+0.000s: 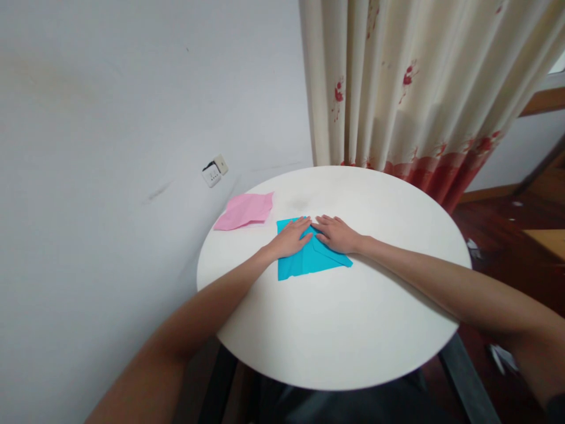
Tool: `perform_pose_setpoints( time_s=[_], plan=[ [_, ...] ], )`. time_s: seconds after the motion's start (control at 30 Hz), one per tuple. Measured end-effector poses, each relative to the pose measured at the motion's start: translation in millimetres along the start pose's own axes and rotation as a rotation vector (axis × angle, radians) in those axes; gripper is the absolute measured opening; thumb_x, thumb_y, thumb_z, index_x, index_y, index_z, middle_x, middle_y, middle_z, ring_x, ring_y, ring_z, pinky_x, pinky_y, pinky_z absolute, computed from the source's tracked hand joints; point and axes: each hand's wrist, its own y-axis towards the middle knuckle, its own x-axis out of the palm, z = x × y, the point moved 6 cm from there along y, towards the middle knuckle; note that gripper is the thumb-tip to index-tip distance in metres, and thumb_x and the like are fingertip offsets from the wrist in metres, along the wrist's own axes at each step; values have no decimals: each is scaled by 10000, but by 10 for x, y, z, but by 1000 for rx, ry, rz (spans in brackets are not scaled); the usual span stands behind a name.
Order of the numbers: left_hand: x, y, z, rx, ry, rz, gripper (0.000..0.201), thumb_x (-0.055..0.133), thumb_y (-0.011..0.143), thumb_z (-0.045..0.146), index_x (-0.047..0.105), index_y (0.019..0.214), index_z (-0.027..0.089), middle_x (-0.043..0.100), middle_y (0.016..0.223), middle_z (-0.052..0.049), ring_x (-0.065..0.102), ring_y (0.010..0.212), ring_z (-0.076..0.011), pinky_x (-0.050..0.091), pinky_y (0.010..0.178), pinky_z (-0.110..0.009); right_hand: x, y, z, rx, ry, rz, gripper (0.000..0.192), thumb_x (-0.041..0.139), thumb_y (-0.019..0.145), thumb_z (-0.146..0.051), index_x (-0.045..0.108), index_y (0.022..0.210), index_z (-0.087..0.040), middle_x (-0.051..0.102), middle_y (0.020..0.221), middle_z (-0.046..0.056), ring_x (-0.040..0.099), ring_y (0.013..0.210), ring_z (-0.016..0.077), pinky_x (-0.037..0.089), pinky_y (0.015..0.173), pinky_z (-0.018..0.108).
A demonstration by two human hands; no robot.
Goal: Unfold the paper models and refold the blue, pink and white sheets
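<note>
Both hands are lying flat on a sheet of blue paper [309, 259] near the middle of a round white table [353, 330]. The left hand [292, 237] is pressing palm down on the paper's left part, fingers stretched out and together, gripping nothing. The right hand [336, 234] is resting the same way on the upper right part, open and flat, its fingertips almost meeting those of the left. The blue paper is already showing a fold: a slanted flap is lying over its right side, with a crease line running toward the lower right corner, so by the look of it the folding is under way but at an early stage, with most of the sheet still a plain flat shape. A pink paper [245, 211] is lying well apart to the left, close to the table's far edge, untouched. Behind the table, a flowered curtain [419, 88] is hanging beside a white wall [110, 118].
</note>
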Motion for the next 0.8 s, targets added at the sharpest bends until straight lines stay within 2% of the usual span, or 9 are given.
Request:
perform_pose_setpoints(
  time_s=[0.17, 0.5, 0.8],
  plan=[
    [1, 1, -2, 0, 1, 6, 599, 342, 1029, 460, 384, 1552, 172, 311, 1647, -92, 232, 1547, -251, 182, 1266, -470, -2, 2, 2, 0, 4, -2, 549, 355, 1059, -389, 380, 1576, -207, 333, 1634, 149, 301, 1501, 341, 285, 1177, 586],
    [4, 7, -8, 5, 1, 7, 619, 345, 1029, 465, 379, 1555, 140, 315, 1642, -115, 241, 1543, -264, 192, 1263, -482, -2, 2, 16, 18, 16, -12, 557, 333, 1058, -379, 371, 1575, -174, 324, 1636, 159, 289, 1508, 338, 275, 1180, 595],
    [18, 6, -27, 40, 28, 16, 505, 356, 1051, 438, 483, 1502, 251, 314, 1648, -73, 276, 1531, -270, 228, 1245, -512, -10, 8, 148, 159, -6, 24, 510, 348, 1062, -403, 471, 1502, -177, 350, 1623, 166, 301, 1500, 346, 283, 1172, 586]
  ],
)
